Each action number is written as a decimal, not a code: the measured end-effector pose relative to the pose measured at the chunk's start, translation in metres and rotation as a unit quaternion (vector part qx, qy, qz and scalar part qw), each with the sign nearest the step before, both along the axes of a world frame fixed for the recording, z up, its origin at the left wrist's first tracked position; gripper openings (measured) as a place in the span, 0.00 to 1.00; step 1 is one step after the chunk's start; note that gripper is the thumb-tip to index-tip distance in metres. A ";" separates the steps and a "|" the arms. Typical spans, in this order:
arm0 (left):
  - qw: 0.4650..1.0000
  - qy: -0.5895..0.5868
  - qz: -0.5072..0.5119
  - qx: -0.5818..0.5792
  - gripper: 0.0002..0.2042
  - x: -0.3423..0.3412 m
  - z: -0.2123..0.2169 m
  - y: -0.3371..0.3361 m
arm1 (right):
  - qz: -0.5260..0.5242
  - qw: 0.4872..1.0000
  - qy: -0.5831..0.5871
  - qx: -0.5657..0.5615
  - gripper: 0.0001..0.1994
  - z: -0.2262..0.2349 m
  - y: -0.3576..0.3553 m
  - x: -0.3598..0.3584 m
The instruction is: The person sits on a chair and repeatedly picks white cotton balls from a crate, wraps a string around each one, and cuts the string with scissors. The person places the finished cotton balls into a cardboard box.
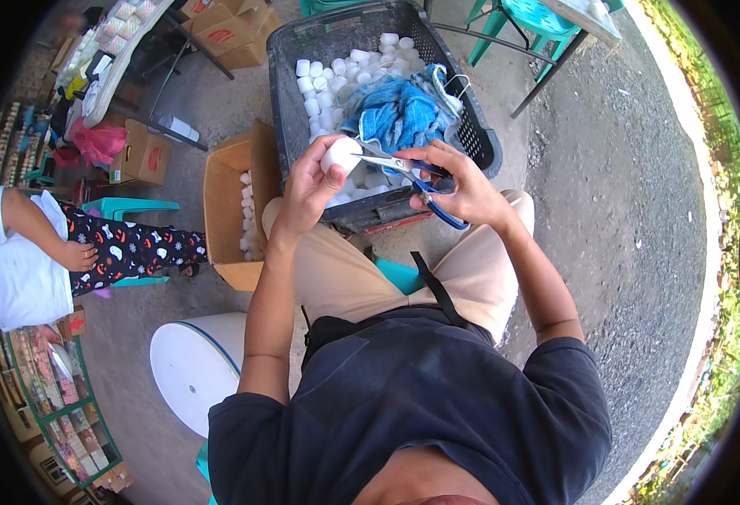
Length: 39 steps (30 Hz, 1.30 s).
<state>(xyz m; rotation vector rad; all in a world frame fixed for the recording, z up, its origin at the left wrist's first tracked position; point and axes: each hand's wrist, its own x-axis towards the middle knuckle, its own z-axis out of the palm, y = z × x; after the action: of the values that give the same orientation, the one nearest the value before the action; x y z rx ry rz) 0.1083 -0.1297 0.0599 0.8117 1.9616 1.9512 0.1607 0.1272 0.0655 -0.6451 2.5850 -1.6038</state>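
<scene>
- Head view: a short, smooth white cylinder (341,156) is gripped above the crate's near end by the closed thumb and fingers of the left hand (305,183); its lower side is hidden by them.
- Metal scissors with dark-blue handles (399,165) are gripped in the right hand (462,181); how far the fingers pass through the loops cannot be told. The blades are pointed at the cylinder's end face, but whether it is pierced cannot be made out.
- At the left, another person in a white top (25,252) is cut off by the dark rim, where shelved goods are blurred.
- The black plastic crate with perforated walls (279,93) is filled with many loose white cylinders (328,84), partly covered by a crumpled blue-and-white cloth (408,109).
- More white pieces (248,210) are held in the open brown cardboard box (221,202) beside it.
- A white round-topped drum (189,374) is stood on the grey concrete floor (130,362); at the right, rough grey asphalt (622,210) is bordered by bright greenery (723,404).
</scene>
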 end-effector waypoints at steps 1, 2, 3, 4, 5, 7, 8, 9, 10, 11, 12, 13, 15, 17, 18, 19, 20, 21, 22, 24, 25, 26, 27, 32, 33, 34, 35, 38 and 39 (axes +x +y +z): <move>1.000 0.005 0.004 0.005 0.27 -0.001 -0.001 0.001 | 0.001 1.000 -0.009 -0.020 0.27 -0.006 0.002 0.000; 1.000 0.008 0.001 -0.001 0.27 -0.002 -0.001 0.002 | 0.002 0.999 -0.017 -0.041 0.27 -0.009 0.003 -0.001; 1.000 0.009 -0.002 -0.008 0.27 -0.002 -0.002 0.003 | -0.001 0.999 -0.014 -0.047 0.26 -0.010 0.003 -0.001; 1.000 0.010 -0.006 -0.015 0.27 -0.002 -0.004 0.004 | -0.004 0.999 -0.011 -0.053 0.26 -0.011 0.001 -0.001; 1.000 0.008 -0.004 -0.011 0.27 -0.001 -0.005 0.006 | -0.008 0.998 -0.008 -0.060 0.26 -0.011 -0.001 0.000; 1.000 0.007 0.003 -0.003 0.27 0.000 -0.004 0.008 | -0.030 0.999 0.019 -0.033 0.26 -0.005 -0.003 0.000; 1.000 -0.003 0.005 0.001 0.27 0.000 -0.005 0.008 | -0.042 0.998 0.032 -0.020 0.26 -0.004 -0.004 0.001; 1.000 -0.012 0.008 0.005 0.26 -0.001 -0.006 0.007 | -0.053 0.997 0.061 0.006 0.26 -0.003 -0.003 0.001; 1.000 -0.022 0.010 0.009 0.26 -0.001 -0.007 0.007 | -0.064 0.993 0.089 0.031 0.26 -0.003 -0.002 0.002; 1.000 -0.016 0.010 0.008 0.26 -0.002 -0.006 0.006 | -0.075 0.989 0.118 0.057 0.26 -0.003 -0.001 0.002; 1.000 -0.011 0.009 0.008 0.26 -0.001 -0.005 0.007 | -0.077 0.988 0.121 0.055 0.27 -0.004 0.000 0.003; 1.000 -0.006 0.008 0.008 0.26 -0.001 -0.005 0.007 | -0.080 0.987 0.125 0.052 0.27 -0.006 0.001 0.002; 1.000 -0.003 0.008 -0.001 0.26 -0.001 -0.008 0.006 | -0.083 0.986 0.127 0.066 0.27 -0.006 0.003 0.004; 1.000 -0.002 0.007 -0.005 0.25 -0.003 -0.011 0.005 | -0.084 0.984 0.123 0.098 0.27 -0.001 0.005 0.006; 1.000 -0.004 0.004 -0.005 0.25 -0.003 -0.013 0.004 | -0.082 0.982 0.136 0.103 0.27 -0.002 0.006 0.006; 1.000 -0.006 0.002 -0.005 0.25 -0.002 -0.015 0.004 | -0.083 0.981 0.138 0.105 0.26 -0.003 0.005 0.008; 1.000 -0.008 0.004 -0.004 0.25 -0.001 -0.016 0.004 | -0.083 0.981 0.140 0.108 0.26 -0.003 0.005 0.009; 1.000 -0.009 0.006 -0.004 0.25 -0.003 -0.014 0.006 | -0.085 0.980 0.143 0.110 0.26 -0.001 0.006 0.006; 1.000 -0.010 0.008 -0.004 0.25 -0.006 -0.012 0.007 | -0.088 0.982 0.131 0.105 0.25 0.000 0.007 0.004; 1.000 0.008 0.006 -0.017 0.26 -0.010 -0.016 0.008 | -0.092 0.985 0.108 0.094 0.24 -0.001 0.007 0.004; 1.000 0.017 0.006 -0.023 0.27 -0.011 -0.019 0.007 | -0.082 0.990 0.094 0.073 0.24 -0.003 0.007 0.006; 1.000 -0.011 -0.005 -0.003 0.26 -0.010 -0.024 0.005 | -0.072 0.993 0.079 0.052 0.23 -0.007 0.006 0.007; 0.999 -0.041 -0.017 0.017 0.25 -0.012 -0.030 0.003 | -0.062 0.996 0.063 0.032 0.23 -0.011 0.005 0.007; 0.937 -0.189 -0.013 0.292 0.20 -0.027 -0.021 0.010 | -0.075 0.952 -0.131 -0.266 0.21 -0.018 -0.009 -0.008; 0.940 -0.181 0.024 0.288 0.21 -0.029 -0.020 0.009 | -0.063 0.949 -0.148 -0.271 0.21 -0.010 -0.013 -0.005; 0.941 -0.173 0.060 0.283 0.23 -0.031 -0.019 0.008 | 0.008 0.923 -0.209 -0.322 0.22 -0.008 -0.017 0.000; 0.941 -0.165 0.097 0.278 0.25 -0.033 -0.017 0.006 | 0.069 0.866 -0.302 -0.393 0.24 -0.012 -0.021 0.004; 0.937 -0.134 0.152 0.284 0.23 -0.036 -0.022 0.001 | 0.168 0.766 -0.413 -0.463 0.28 -0.020 -0.056 0.018; 0.932 -0.129 0.170 0.292 0.21 -0.033 -0.025 -0.001 | 0.168 0.740 -0.439 -0.481 0.29 -0.021 -0.068 0.021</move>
<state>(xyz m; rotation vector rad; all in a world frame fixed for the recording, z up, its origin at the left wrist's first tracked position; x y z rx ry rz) 0.0753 -0.1305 0.0353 0.3010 1.4457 2.7466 0.1814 0.0590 0.0441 -0.1899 0.8363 -2.2390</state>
